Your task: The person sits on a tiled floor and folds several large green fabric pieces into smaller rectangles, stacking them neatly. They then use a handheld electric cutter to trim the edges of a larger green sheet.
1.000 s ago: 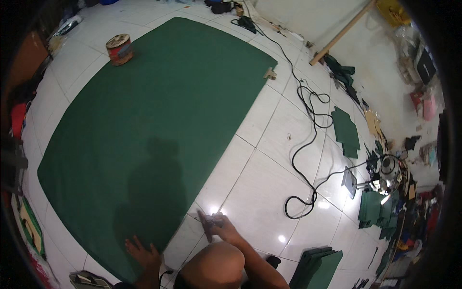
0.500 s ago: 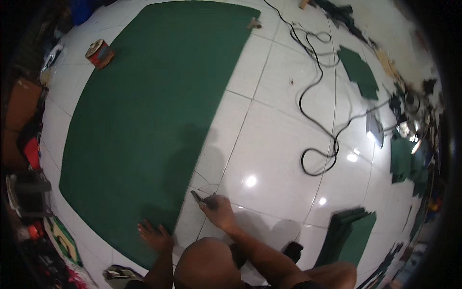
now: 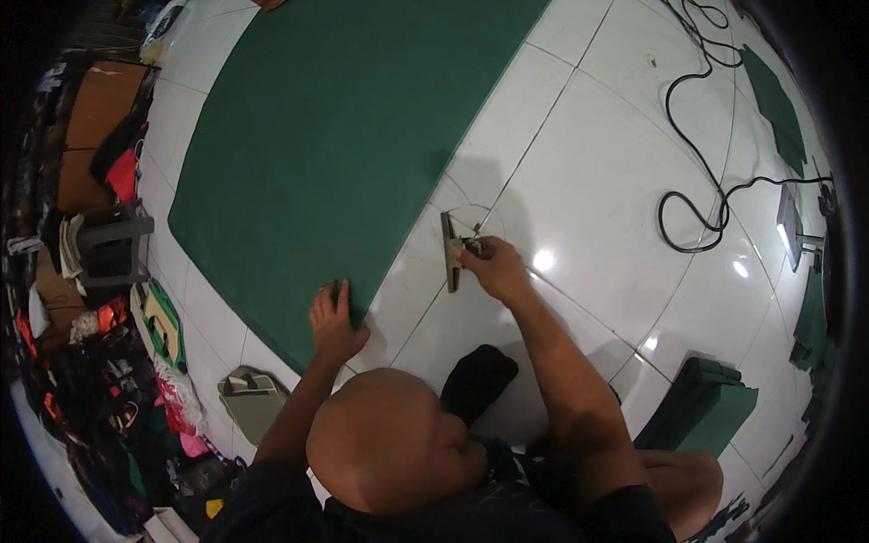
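A large green fabric sheet (image 3: 317, 136) lies flat on the white tiled floor (image 3: 597, 244), its straight right edge slanting up to the far right. My left hand (image 3: 335, 328) rests palm down on the sheet's near right corner, fingers outstretched. To the right of that edge, my right hand (image 3: 496, 271) pinches a wide metal clip (image 3: 453, 258) with a long flat grey bar. The clip is just above or on the bare tile, apart from the fabric; which of the two I cannot tell.
A black cable (image 3: 672, 127) loops across the floor at right, near a lamp (image 3: 789, 231). Folded green fabric (image 3: 692, 407) is stacked at the near right. At left are a grey stool (image 3: 113, 242), a greenish bag (image 3: 251, 398) and a heap of clutter.
My view has shifted, so the sheet and cable sit differently in it. The clip has turned in my right hand and shows its long bar. My left hand still lies on the sheet.
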Demonstrator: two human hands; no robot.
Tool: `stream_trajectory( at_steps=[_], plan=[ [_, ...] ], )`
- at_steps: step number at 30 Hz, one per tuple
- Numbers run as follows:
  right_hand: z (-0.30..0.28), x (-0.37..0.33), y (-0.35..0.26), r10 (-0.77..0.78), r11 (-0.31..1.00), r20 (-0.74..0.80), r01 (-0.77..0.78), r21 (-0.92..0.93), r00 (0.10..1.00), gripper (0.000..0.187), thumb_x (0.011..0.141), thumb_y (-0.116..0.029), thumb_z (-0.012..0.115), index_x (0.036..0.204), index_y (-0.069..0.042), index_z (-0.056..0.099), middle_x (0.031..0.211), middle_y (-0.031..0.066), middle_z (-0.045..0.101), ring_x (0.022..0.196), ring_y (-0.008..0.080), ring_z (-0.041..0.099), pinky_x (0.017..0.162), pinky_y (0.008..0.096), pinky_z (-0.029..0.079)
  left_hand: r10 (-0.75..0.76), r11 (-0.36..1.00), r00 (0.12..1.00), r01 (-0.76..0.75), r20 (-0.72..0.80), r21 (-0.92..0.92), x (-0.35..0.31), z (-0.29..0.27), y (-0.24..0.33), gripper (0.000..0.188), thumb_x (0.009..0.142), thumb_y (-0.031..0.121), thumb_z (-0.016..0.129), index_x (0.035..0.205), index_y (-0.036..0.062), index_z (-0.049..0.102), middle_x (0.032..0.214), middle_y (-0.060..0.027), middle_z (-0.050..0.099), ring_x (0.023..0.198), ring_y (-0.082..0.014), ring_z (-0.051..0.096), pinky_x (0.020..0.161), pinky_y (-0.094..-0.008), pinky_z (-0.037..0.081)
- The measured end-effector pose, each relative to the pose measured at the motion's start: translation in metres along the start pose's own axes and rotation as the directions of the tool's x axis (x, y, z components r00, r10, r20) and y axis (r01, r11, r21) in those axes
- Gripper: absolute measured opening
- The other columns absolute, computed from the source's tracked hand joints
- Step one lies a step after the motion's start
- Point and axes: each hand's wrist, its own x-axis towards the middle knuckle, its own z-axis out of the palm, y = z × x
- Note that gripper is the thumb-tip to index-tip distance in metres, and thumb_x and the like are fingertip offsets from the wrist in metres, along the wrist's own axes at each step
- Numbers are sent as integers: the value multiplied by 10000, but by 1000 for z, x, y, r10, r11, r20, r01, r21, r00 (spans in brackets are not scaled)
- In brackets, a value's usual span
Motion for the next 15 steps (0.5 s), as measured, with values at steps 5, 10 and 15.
stream_trajectory(
  at_steps=[5, 10, 15],
  plan=[
    [4, -6, -6, 2, 985, 86, 13, -173, 996, 708, 822, -580, 724, 1094, 71, 666, 900, 205, 702, 868, 320, 683, 789, 397, 529, -122, 990, 969, 105, 213, 91, 7, -20, 17, 1015, 706, 236, 782, 1547, 95, 231, 1468, -211, 345, 1328, -397, 400, 1069, -518, 393],
    [25, -8, -3, 7, 984, 46, 2, -178, 999, 733, 819, -617, 702, 1019, 87, 666, 911, 233, 695, 891, 364, 682, 804, 432, 526, -197, 980, 953, 186, 229, 68, 11, -9, 34, 987, 774, 181, 735, 1555, 49, 146, 1523, -252, 260, 1390, -437, 345, 1044, -485, 471],
    [42, -8, 12, 46, 997, 60, -50, 66, 997, 710, 837, -609, 679, 983, 85, 673, 1000, 282, 688, 1001, 402, 666, 858, 463, 509, -148, 988, 964, 137, 222, 63, 10, 3, 26, 965, 784, 129, 684, 1543, -17, 106, 1532, -312, 212, 1413, -494, 290, 1047, -476, 475]
  ],
)
